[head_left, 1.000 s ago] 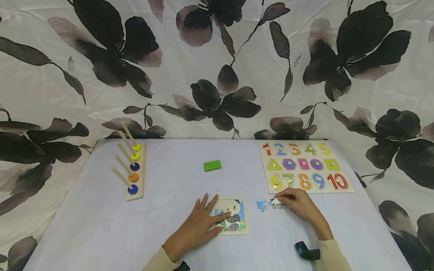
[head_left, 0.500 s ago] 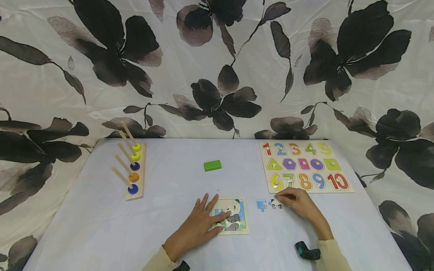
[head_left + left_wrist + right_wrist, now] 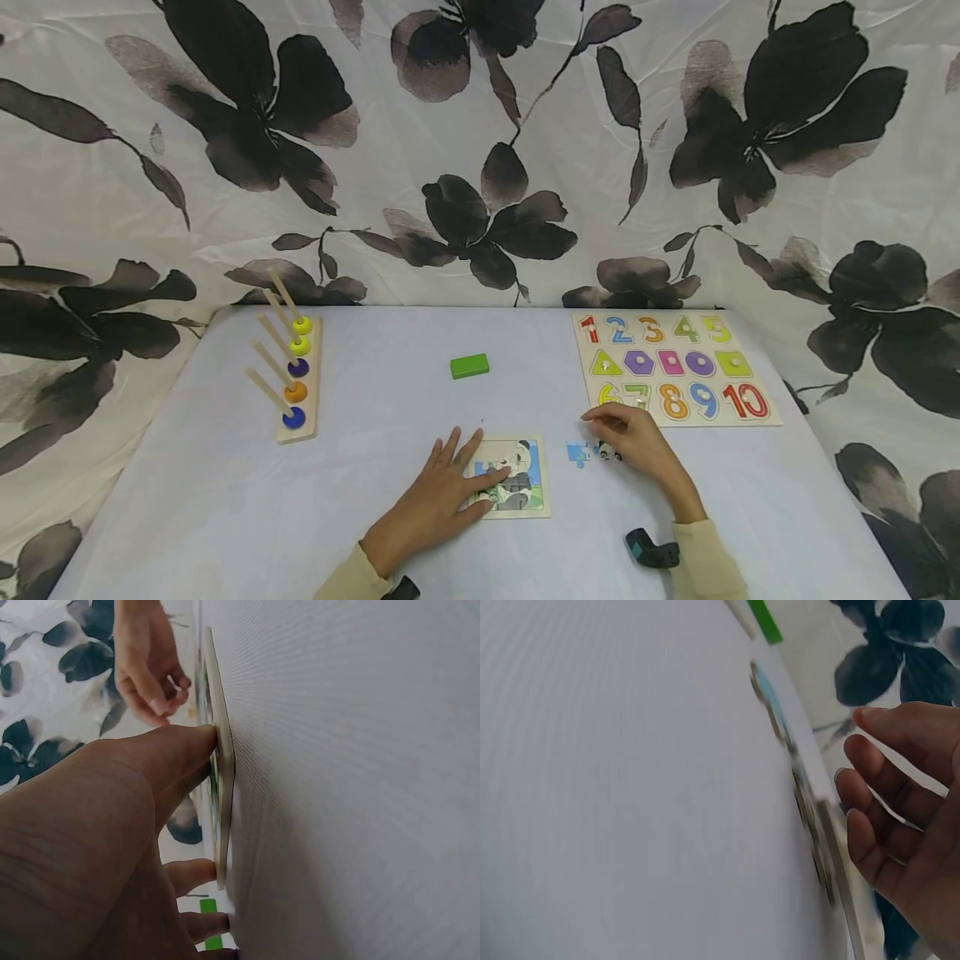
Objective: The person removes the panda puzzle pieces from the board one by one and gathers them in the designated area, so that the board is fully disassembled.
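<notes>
My left hand [image 3: 431, 504] lies spread over a square wooden panda jigsaw [image 3: 546, 483], covering its left part. In the left wrist view the thumb [image 3: 180, 746] touches the top of the jigsaw's edge [image 3: 225, 799]. My right hand [image 3: 637, 442] hovers above two loose jigsaw pieces to the right of it. One is a blue piece [image 3: 577, 452]; the other, showing a panda's face [image 3: 607, 451], is partly hidden under the hand. The right wrist view shows the fingers [image 3: 862, 791] loosely bent with nothing between them, beside the blue piece [image 3: 769, 694].
A wooden number-and-shape board [image 3: 678, 343] lies just beyond the right hand. A green block [image 3: 469, 367] sits behind the jigsaw. At the left stands a peg stacker [image 3: 311, 392] with coloured rings. Floral cloth [image 3: 360, 167] hangs behind the table.
My right hand has lifted off the panda-face piece and shifted left, its fingers loosening. The left hand and the jigsaw have stayed put.
</notes>
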### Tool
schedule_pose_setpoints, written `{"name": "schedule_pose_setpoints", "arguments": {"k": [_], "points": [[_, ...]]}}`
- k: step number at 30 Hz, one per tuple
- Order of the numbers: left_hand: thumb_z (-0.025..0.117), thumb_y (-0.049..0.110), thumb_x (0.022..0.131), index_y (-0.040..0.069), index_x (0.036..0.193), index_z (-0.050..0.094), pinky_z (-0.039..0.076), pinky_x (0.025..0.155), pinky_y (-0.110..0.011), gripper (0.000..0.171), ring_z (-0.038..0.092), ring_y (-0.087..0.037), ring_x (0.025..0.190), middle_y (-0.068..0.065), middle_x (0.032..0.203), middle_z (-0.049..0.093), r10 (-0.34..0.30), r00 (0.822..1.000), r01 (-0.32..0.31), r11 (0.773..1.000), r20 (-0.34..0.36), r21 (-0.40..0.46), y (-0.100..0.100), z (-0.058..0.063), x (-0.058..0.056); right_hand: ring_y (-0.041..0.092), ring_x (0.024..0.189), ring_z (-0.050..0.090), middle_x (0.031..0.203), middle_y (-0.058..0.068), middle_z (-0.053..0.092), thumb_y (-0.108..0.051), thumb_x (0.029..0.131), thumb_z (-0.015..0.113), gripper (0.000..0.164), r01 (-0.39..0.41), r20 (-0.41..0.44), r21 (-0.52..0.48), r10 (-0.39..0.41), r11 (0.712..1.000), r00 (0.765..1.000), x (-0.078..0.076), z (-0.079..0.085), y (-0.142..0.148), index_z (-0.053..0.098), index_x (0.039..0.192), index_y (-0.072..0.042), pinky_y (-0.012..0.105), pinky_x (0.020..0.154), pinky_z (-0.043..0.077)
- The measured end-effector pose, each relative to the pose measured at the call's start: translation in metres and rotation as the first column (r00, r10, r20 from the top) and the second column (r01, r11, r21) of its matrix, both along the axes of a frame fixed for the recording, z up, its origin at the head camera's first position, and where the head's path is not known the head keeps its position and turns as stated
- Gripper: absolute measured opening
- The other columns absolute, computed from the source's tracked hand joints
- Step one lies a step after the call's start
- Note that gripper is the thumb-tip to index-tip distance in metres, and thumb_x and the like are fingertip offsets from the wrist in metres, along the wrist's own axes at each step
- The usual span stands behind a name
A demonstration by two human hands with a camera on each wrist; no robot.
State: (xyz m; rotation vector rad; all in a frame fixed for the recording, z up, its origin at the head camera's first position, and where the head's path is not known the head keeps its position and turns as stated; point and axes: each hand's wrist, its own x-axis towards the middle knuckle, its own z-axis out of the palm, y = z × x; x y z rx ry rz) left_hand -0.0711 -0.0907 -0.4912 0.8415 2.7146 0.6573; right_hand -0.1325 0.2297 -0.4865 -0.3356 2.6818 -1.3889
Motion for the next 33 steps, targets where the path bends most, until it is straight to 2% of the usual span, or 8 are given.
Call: {"name": "schedule_pose_setpoints", "arguments": {"k": [8, 15, 19, 24, 33], "points": [[0.056, 0.038, 0.095, 0.037, 0.139, 0.051, 0.013, 0.112, -0.062, 0.044, 0.006, -0.045, 0.144, -0.015, 0.159, 0.016, 0.006, 1.0, -0.006, 1.0, 0.006, -0.012, 0.001, -0.001, -0.001, 0.012, 0.082, 0.059, 0.098, 0.002, 0.07, -0.007, 0.089, 0.066, 0.015, -0.1, -0.036, -0.05, 0.098, 0.994, 0.994, -0.006, 0.004, -0.036, 0.072, 0.102, -0.01, 0.024, 0.076, 0.049], [0.055, 0.039, 0.096, 0.038, 0.14, 0.049, 0.013, 0.111, -0.063, 0.044, 0.006, -0.046, 0.143, -0.016, 0.159, 0.015, -0.008, 1.0, 0.008, 1.0, 0.003, -0.008, -0.001, -0.002, -0.001, 0.011, 0.089, 0.06, 0.094, -0.006, 0.068, -0.005, 0.086, 0.069, 0.013, -0.192, -0.123, 0.019, 0.193, 0.981, 0.973, -0.004, -0.002, -0.061, 0.073, 0.096, -0.013, 0.03, 0.082, 0.05], [0.054, 0.039, 0.096, 0.038, 0.14, 0.048, 0.013, 0.111, -0.063, 0.044, 0.006, -0.047, 0.143, -0.016, 0.159, 0.015, -0.016, 1.0, 0.016, 1.0, -0.004, -0.006, -0.002, -0.003, -0.001, 0.012, 0.094, 0.06, 0.094, -0.009, 0.067, -0.006, 0.085, 0.07, 0.013, -0.238, -0.132, 0.029, 0.24, 0.971, 0.962, -0.003, -0.006, -0.069, 0.073, 0.093, -0.015, 0.036, 0.087, 0.048], [0.053, 0.04, 0.097, 0.037, 0.141, 0.048, 0.014, 0.111, -0.064, 0.044, 0.005, -0.047, 0.143, -0.016, 0.159, 0.015, -0.017, 1.0, 0.017, 1.0, -0.006, -0.012, -0.002, -0.002, -0.001, 0.012, 0.094, 0.059, 0.094, -0.011, 0.067, -0.007, 0.085, 0.071, 0.013, -0.258, -0.122, 0.014, 0.258, 0.966, 0.958, -0.001, -0.008, -0.074, 0.074, 0.092, -0.017, 0.037, 0.088, 0.047], [0.052, 0.041, 0.097, 0.039, 0.141, 0.046, 0.014, 0.111, -0.063, 0.045, 0.006, -0.046, 0.144, -0.016, 0.159, 0.015, -0.028, 0.999, 0.028, 0.999, -0.015, -0.037, -0.002, -0.001, 0.0, 0.01, 0.095, 0.054, 0.095, -0.012, 0.064, -0.01, 0.083, 0.073, 0.011, -0.266, -0.095, 0.067, 0.272, 0.962, 0.958, 0.0, -0.011, -0.078, 0.075, 0.089, -0.019, 0.035, 0.087, 0.045]]}}
